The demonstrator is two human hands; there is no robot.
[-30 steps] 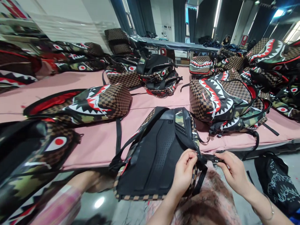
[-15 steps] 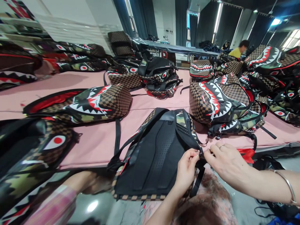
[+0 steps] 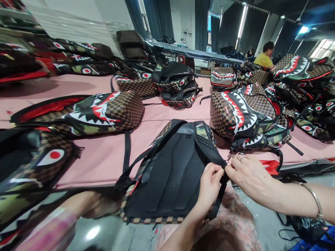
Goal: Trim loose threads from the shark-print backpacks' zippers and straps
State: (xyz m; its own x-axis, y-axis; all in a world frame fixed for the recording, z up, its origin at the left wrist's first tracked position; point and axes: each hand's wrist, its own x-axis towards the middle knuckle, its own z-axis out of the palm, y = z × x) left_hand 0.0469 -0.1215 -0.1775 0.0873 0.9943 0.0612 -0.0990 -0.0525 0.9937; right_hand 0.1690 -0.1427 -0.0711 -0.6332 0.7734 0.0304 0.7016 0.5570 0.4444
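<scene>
A backpack (image 3: 170, 174) lies back side up at the table's front edge, its black padded panel showing and a brown checkered rim round it. At its right side my left hand (image 3: 210, 183) pinches the black shoulder strap (image 3: 213, 153) near its lower end. Close beside it, my right hand (image 3: 247, 176), with a ring and a bangle, has its fingers closed at the same strap end. The fingertips of both hands nearly meet there, and the small part between them is hard to make out.
Shark-print backpacks lie on the pink table (image 3: 96, 158): one at the left (image 3: 104, 113), a stack at the right (image 3: 235, 113), more behind. Another person's arm (image 3: 86, 205) reaches in at lower left beside a camouflage bag (image 3: 49, 157). A person in yellow (image 3: 264, 59) is far back.
The view has shifted slightly. Both hands stay at the strap end, and my right hand has moved a little up and left, closer to the strap.
</scene>
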